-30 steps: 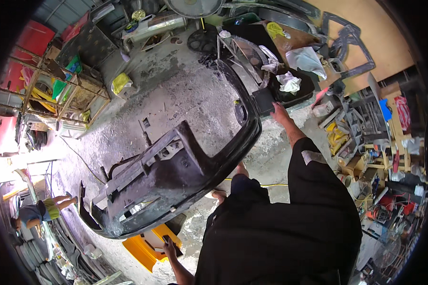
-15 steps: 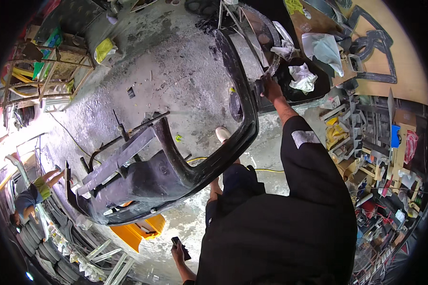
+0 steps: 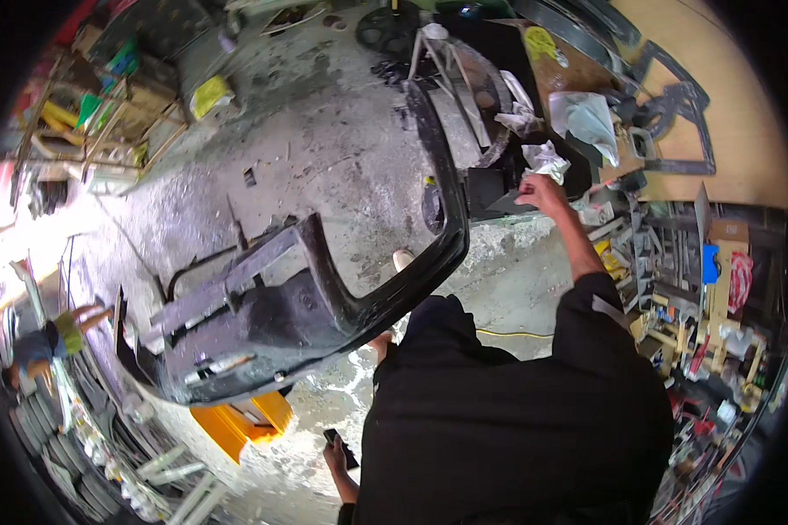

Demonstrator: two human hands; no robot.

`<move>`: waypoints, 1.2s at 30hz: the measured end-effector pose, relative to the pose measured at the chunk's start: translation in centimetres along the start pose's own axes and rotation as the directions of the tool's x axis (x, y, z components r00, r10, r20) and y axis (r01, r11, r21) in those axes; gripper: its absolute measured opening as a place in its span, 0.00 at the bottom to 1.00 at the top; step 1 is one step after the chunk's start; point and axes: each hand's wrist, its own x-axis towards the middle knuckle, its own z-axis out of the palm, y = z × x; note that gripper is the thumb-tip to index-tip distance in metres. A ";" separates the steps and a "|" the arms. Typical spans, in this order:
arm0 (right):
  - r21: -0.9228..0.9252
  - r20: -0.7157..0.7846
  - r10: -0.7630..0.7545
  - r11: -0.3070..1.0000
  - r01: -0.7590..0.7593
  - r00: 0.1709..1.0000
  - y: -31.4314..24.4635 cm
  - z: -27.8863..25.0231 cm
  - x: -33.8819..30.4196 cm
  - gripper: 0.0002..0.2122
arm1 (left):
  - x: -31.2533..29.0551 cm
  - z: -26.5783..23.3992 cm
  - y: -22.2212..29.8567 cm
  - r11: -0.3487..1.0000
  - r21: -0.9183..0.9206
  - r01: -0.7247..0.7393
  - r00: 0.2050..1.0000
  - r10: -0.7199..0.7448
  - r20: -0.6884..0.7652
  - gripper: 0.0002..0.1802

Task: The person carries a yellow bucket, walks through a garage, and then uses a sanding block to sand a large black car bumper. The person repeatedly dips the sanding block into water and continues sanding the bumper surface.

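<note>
A large black car bumper (image 3: 324, 315), scuffed grey in places, curves across the middle on a stand. Beyond its right arm, my right hand (image 3: 544, 194) pinches the edge of a thin dark grey sheet (image 3: 504, 203) over a dark surface. A crumpled white cloth (image 3: 547, 159) lies just past those fingers. Low in the view, my left hand (image 3: 334, 457) hangs beside my body, its fingers wrapped round a flat black rectangular thing (image 3: 346, 448) whose kind I cannot make out. The left hand is apart from the bumper.
An orange panel (image 3: 236, 424) is on the floor beneath the bumper's near side. A yellow cable (image 3: 512, 333) crosses the concrete by my legs. Cluttered shelves (image 3: 674, 324) stand at right, a metal rack (image 3: 118, 131) at far left. Another person (image 3: 48, 341) bends over at left.
My right hand has left the bumper's edge and moved right and nearer, onto the dark sheet. My left hand still holds the black thing. The view has shifted slightly.
</note>
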 end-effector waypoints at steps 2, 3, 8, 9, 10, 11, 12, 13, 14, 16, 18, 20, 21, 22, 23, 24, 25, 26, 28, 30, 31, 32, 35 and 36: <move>-0.076 -0.038 0.002 0.997 -0.005 0.999 -3.7 -4.7 -1.7 0.14 | 1.7 0.0 -1.5 0.994 0.106 -0.004 0.999 0.008 -0.036 0.31; -0.137 -0.056 -0.041 0.990 0.033 0.998 -5.8 -6.8 -1.7 0.16 | 2.7 -0.1 -2.3 0.986 0.166 0.022 0.998 -0.012 -0.061 0.34; 0.364 0.023 -0.022 0.931 0.012 0.999 -17.6 -9.8 -0.4 0.16 | 4.5 -1.2 2.8 0.961 -0.156 -0.229 0.963 0.200 -0.178 0.28; 0.630 0.071 -0.039 0.776 -0.014 0.997 -20.3 -8.6 -1.2 0.15 | 4.1 -1.8 7.2 0.905 -0.299 -0.303 0.952 0.271 -0.146 0.23; 0.728 0.141 -0.083 0.684 -0.047 0.986 -22.4 -6.7 -1.1 0.15 | 2.7 -2.2 11.0 0.837 -0.427 -0.344 0.939 0.304 -0.161 0.20; 0.809 0.223 -0.145 0.579 -0.100 0.964 -24.6 -4.0 -0.9 0.15 | 0.7 -2.5 14.5 0.751 -0.540 -0.380 0.925 0.324 -0.201 0.16; 0.848 0.290 -0.214 0.509 -0.147 0.933 -27.5 -1.3 -1.3 0.16 | -1.2 -2.9 17.5 0.692 -0.607 -0.389 0.920 0.320 -0.226 0.15; 0.850 0.364 -0.278 0.489 -0.196 0.889 -31.6 1.0 -2.4 0.15 | -0.9 -3.0 16.8 0.637 -0.652 -0.411 0.911 0.309 -0.272 0.15; 0.863 0.410 -0.301 0.433 -0.259 0.861 -33.3 4.1 -3.4 0.15 | -2.6 -3.7 20.4 0.629 -0.654 -0.421 0.902 0.368 -0.226 0.16; 0.851 0.499 -0.398 0.393 -0.349 0.770 -38.2 10.6 -6.9 0.14 | -4.4 -4.0 21.9 0.534 -0.737 -0.415 0.896 0.379 -0.230 0.20; 0.828 0.548 -0.457 0.416 -0.375 0.701 -43.9 15.9 -11.7 0.11 | -4.7 -4.4 20.0 0.354 -0.791 -0.499 0.786 0.569 -0.241 0.31; 0.738 0.635 -0.412 0.574 -0.356 0.654 -46.7 21.9 -15.6 0.10 | -5.7 -4.8 17.2 0.208 -0.850 -0.484 0.772 0.558 -0.304 0.31; 0.665 0.695 -0.383 0.664 -0.341 0.609 -48.5 24.2 -17.9 0.11 | -6.3 -5.2 14.9 0.184 -0.848 -0.497 0.776 0.531 -0.339 0.30; 0.649 0.716 -0.390 0.677 -0.347 0.579 -49.7 26.8 -20.1 0.12 | -6.9 -5.5 12.7 0.164 -0.844 -0.511 0.777 0.508 -0.372 0.29; 0.632 0.735 -0.392 0.691 -0.350 0.553 -50.4 29.3 -22.1 0.13 | -7.2 -5.7 10.3 0.172 -0.841 -0.513 0.800 0.451 -0.396 0.26; 0.635 0.743 -0.399 0.674 -0.378 0.537 -50.8 32.0 -24.1 0.14 | -7.6 -6.0 8.2 0.178 -0.839 -0.514 0.819 0.394 -0.417 0.24; 0.634 0.752 -0.402 0.658 -0.406 0.523 -51.2 34.1 -25.9 0.15 | -8.0 -6.6 6.4 0.084 -0.887 -0.454 0.853 0.326 -0.406 0.23; 0.659 0.651 -0.436 0.731 -0.176 0.622 -52.3 35.3 -28.3 0.19 | -8.2 -7.2 4.0 0.137 -0.869 -0.475 0.857 0.298 -0.421 0.22; 0.649 0.474 -0.535 0.749 0.133 0.700 -52.6 38.5 -31.4 0.21 | -8.3 -8.0 0.0 0.186 -0.846 -0.500 0.856 0.253 -0.451 0.20; 0.495 0.479 -0.593 0.792 0.358 0.647 -53.1 39.8 -33.4 0.26 | -8.0 -8.5 -2.8 0.184 -0.843 -0.506 0.854 0.242 -0.460 0.20; 0.486 0.485 -0.589 0.796 0.361 0.647 -53.6 40.5 -34.7 0.26 | -8.0 -9.0 -4.0 0.194 -0.834 -0.517 0.850 0.232 -0.474 0.21; 0.569 0.598 -0.535 0.808 0.153 0.597 -54.2 41.1 -36.2 0.26 | -8.1 -9.2 -4.8 0.145 -0.856 -0.496 0.856 0.251 -0.452 0.24; 0.572 0.790 -0.465 0.792 -0.212 0.399 -56.8 41.0 -39.1 0.23 | -9.4 -10.8 -5.8 0.166 -0.906 -0.390 0.900 0.277 -0.337 0.26; 0.544 0.837 -0.453 0.753 -0.371 0.307 -58.3 40.5 -40.1 0.22 | -9.3 -10.9 -5.9 0.140 -0.898 -0.417 0.887 0.278 -0.369 0.27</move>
